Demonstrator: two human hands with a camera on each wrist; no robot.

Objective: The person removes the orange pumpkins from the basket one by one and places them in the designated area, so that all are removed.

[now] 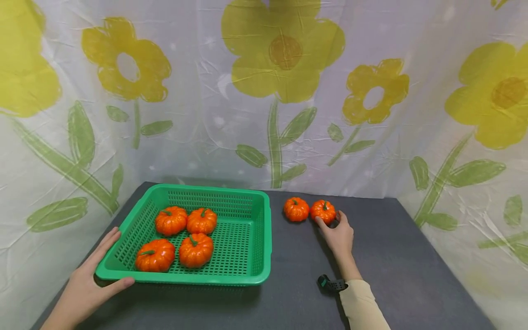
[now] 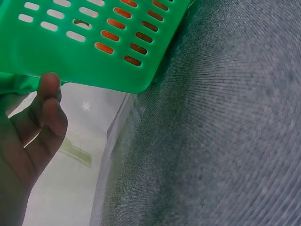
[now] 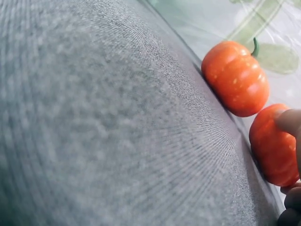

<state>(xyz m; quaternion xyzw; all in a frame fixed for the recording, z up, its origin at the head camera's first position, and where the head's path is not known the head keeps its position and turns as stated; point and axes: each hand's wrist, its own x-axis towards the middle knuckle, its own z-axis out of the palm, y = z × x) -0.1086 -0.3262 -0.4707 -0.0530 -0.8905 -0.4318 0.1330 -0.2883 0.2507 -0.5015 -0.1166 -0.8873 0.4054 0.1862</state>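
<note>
While the left hand (image 1: 84,283) holds the green basket (image 1: 185,277) by its near left corner between thumb and fingers, the right hand (image 1: 341,236) pinches a pumpkin (image 1: 323,210) on the dark table (image 1: 412,275), right of the basket. Second pumpkin (image 1: 296,210) sits just beside it, on its left. Four more pumpkins (image 1: 196,252) lie inside the basket.

We saw a pale cream sleeve (image 1: 363,302) on the right arm, and its edge stopped near the wrist. Next to it, we saw a black band (image 1: 336,285) with tiny dots and a small green patch (image 1: 323,283). Both hands were bare.
</note>
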